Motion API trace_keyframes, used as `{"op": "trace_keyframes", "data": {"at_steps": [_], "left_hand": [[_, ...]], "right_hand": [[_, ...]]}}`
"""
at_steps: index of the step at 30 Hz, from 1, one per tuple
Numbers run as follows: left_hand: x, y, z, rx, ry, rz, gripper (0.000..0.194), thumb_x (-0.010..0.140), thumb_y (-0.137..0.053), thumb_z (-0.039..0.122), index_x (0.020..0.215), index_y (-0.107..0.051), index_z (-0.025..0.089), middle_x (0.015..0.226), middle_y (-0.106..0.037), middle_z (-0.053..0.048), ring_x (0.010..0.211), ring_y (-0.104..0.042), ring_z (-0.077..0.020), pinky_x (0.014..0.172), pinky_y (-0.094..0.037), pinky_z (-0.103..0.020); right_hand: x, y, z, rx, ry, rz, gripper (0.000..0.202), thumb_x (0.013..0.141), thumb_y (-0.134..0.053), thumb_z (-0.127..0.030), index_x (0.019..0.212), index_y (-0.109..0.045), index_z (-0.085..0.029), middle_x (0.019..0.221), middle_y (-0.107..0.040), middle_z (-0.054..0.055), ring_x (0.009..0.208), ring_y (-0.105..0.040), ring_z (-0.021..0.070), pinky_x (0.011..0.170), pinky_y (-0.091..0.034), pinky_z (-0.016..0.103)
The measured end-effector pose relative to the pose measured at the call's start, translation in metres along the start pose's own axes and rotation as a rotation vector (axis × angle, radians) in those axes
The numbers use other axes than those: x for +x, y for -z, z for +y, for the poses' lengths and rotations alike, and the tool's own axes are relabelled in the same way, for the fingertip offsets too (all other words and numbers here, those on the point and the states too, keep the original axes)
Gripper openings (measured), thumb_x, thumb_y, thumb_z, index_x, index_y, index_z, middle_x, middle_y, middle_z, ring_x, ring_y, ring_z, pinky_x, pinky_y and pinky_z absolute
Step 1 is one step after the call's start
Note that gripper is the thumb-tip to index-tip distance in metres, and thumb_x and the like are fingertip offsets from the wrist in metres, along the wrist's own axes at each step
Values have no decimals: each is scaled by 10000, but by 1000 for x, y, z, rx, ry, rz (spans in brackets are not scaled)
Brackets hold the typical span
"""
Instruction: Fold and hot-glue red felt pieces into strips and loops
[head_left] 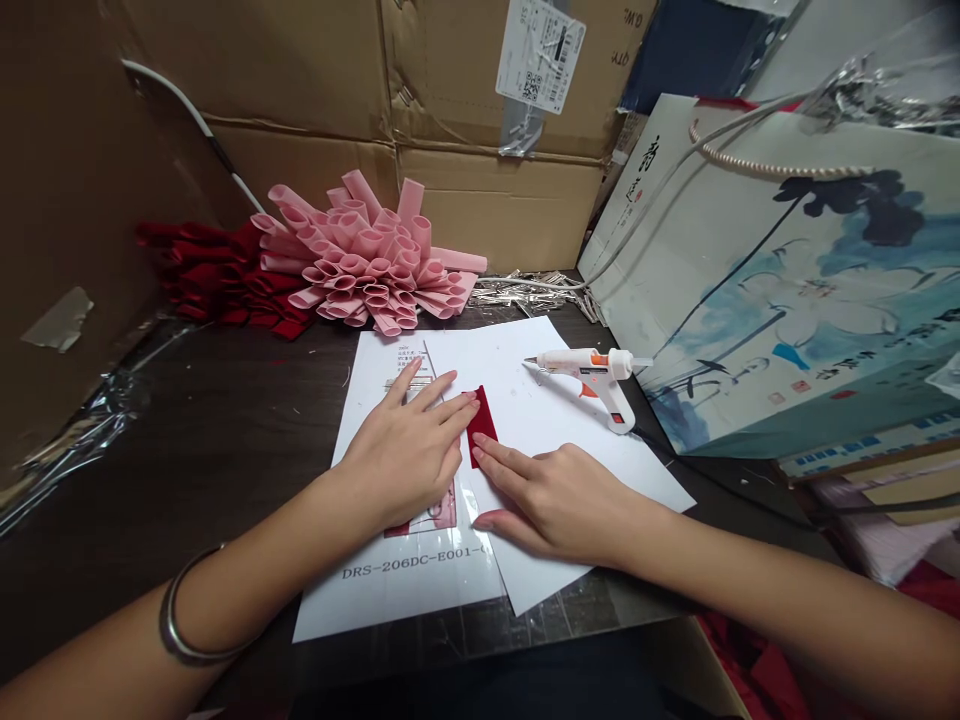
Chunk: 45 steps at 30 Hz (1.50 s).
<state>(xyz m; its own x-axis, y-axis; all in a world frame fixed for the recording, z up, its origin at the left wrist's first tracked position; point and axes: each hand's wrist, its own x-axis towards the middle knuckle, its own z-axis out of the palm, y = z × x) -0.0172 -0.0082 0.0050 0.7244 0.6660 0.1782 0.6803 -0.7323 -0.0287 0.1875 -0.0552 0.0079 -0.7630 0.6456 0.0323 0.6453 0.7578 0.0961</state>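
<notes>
At the middle of the tabletop (225, 420), the left hand (409, 450) lies flat and released with its fingertips on the left edge of a small red strip (481, 424), while the right hand (559, 495), also unclenched, touches the strip's lower end with its index finger; the strip rests on white paper (540, 400). Judging by this, the step is pressing or folding the strip flat, and the next move calls for the glue gun (596, 375), lying just beyond the right hand, near the pink rolls (367, 265).
</notes>
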Motion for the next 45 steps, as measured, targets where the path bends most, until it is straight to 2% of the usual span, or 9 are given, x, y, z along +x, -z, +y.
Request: {"op": "trace_keyframes", "data": {"at_steps": [3,7,12,20,25,28,31,34,45], "left_hand": [[0,1,0,11,-1,4,447,930,-369,212,1327,-553,119,1374,-556,-64,1382,-352,-305,1178,-85,-544],[-1,1,0,14,4,14,445,929,-381,219,1324,-558,119,1373,-555,-70,1387,-346,-304,1178,-81,-547],[-4,-1,-1,-7,-3,4,441,944,-370,227,1336,-544,126,1392,-537,-69,1399,-330,-285,1185,-62,-531],[1,1,3,-74,-55,-24,486,967,-291,227,1415,-435,106,1490,-408,-79,1426,-281,-206,1194,-45,-470],[4,0,1,-147,-84,-106,470,985,-279,242,1416,-436,137,1484,-422,-47,1425,-282,-171,1198,-38,-438],[4,-2,-1,-161,-90,-111,463,989,-280,240,1416,-436,156,1495,-403,-42,1424,-286,-174,1194,-41,-438],[3,-3,-3,-164,-103,-112,463,994,-276,248,1425,-424,166,1502,-390,-50,1425,-282,-178,1187,-38,-453],[3,-3,-3,-173,-102,-110,452,995,-291,252,1418,-436,187,1503,-390,-46,1427,-279,-187,1181,-52,-469],[4,-1,-2,-198,-76,-154,454,1005,-289,253,1441,-392,179,1522,-350,-52,1434,-258,-171,1176,-8,-448]], "right_hand": [[0,3,-5,-46,-9,-37,649,1009,-237,-497,1379,-477,-21,1451,-440,172,685,-709,246,478,-501,382],[-1,8,-6,4,-23,-69,637,1010,-254,-484,1392,-455,-15,1441,-446,203,807,-713,273,552,-524,381],[-4,12,-2,143,-81,-92,560,1001,-315,-470,1404,-451,-106,1461,-454,126,920,-696,285,674,-539,390],[-6,14,1,407,-130,-39,403,1002,-369,-358,1338,-510,-184,1309,-601,106,1025,-659,238,815,-511,336],[-9,11,17,574,-72,-4,417,977,-430,-283,1379,-497,-196,1368,-566,80,1187,-589,238,986,-469,382],[-14,8,29,616,-90,72,434,925,-443,-152,1346,-544,-184,1353,-578,57,1229,-563,209,1045,-442,376],[-16,7,35,575,-127,137,497,843,-434,-38,1289,-598,-185,1306,-615,40,1203,-586,191,1035,-460,358],[-12,8,35,515,-84,128,559,794,-452,-6,1297,-588,-206,1316,-607,28,1169,-611,203,995,-495,376],[-10,0,33,337,-29,59,507,834,-476,-42,1299,-594,-201,1324,-598,44,1063,-670,203,874,-538,303]]}}
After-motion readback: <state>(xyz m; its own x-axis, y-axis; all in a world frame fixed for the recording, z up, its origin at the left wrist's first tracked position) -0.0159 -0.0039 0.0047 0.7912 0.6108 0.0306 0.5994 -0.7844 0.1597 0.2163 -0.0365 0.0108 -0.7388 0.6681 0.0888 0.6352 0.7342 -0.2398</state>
